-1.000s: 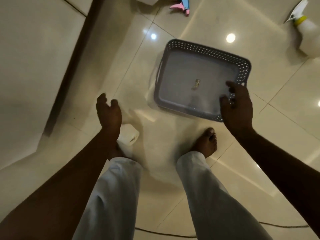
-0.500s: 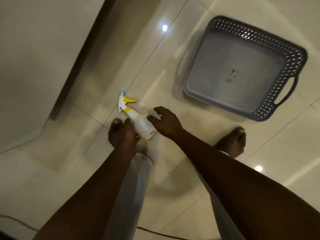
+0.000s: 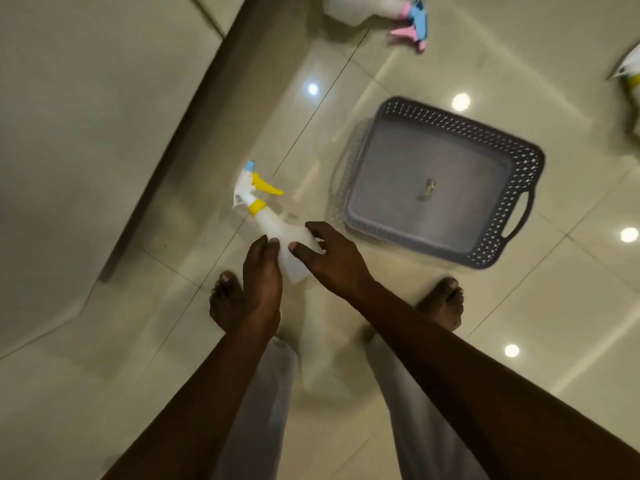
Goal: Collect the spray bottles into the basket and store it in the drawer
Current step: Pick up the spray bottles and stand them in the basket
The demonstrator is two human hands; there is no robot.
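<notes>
A white spray bottle point(image 3: 277, 230) with a yellow trigger and collar and a blue nozzle tip is lifted off the floor, its head pointing up-left. My left hand point(image 3: 261, 271) grips its lower body from the left, and my right hand point(image 3: 332, 256) holds it from the right with fingers spread on it. The grey perforated basket point(image 3: 509, 168) lies on the floor to the right, holding only a small scrap. A second white bottle with a pink and blue head point(image 3: 381, 10) lies at the top. A third bottle point(image 3: 632, 74) shows at the right edge.
My two bare feet point(image 3: 443, 303) stand on the glossy cream tile floor point(image 3: 519, 306), white trouser legs below them. A pale cabinet or wall face point(image 3: 86, 133) with a dark base strip runs along the left. Ceiling lights reflect on the tiles.
My right hand left the basket and both hands closed on the yellow-trigger bottle by my left foot. The bottle has since risen off the floor, and the view has swung back.
</notes>
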